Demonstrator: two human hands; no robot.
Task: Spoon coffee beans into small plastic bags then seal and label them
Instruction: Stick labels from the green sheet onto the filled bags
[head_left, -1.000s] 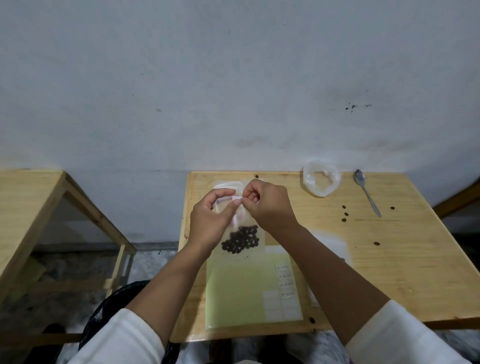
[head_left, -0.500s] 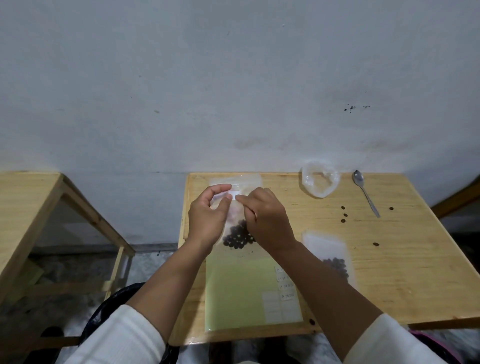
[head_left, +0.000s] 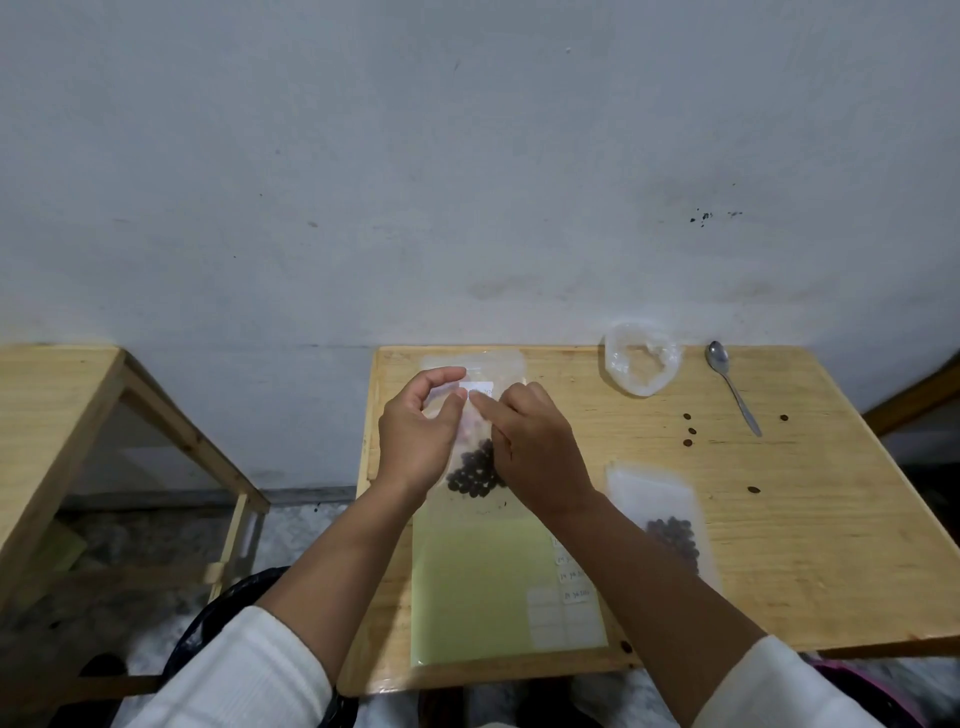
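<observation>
Wooden bench (head_left: 779, 519), far-left corner: our left hand (head_left: 415, 441) pinches the clear bean bag (head_left: 475, 457); right hand (head_left: 540, 447) fingertip presses the white label (head_left: 477, 387). Risk: crooked, creased label.

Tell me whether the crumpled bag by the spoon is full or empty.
Empty, as far as shows: the crumpled bag gapes open with bare table visible through it, no beans inside.

white label (head_left: 476, 387), dark beans (head_left: 475, 470), green sheet (head_left: 483, 587)
</observation>
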